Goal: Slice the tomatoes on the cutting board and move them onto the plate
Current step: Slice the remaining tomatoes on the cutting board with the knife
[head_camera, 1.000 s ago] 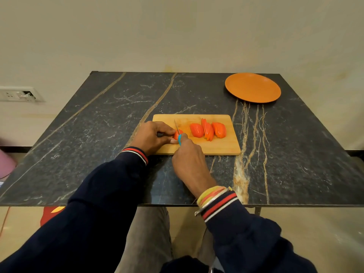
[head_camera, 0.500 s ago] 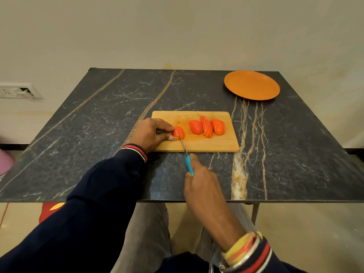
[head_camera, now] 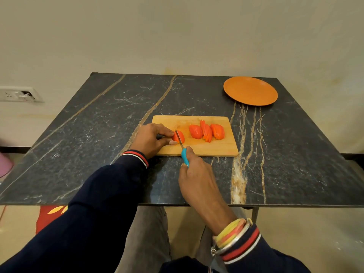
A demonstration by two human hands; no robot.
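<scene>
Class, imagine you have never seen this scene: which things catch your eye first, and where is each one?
The bright red tomato pieces on the pale wooden cutting board stand out at the centre of the dark marble table. At the board's left end, the left hand steadies one tomato piece while the right hand works a blue-handled knife into it. A round orange plate sits bare at the far right corner.

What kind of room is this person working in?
Probably a home kitchen or dining corner: a dark marble-look table against a plain wall, a wooden cutting board with tomato pieces, and a wall socket.
</scene>
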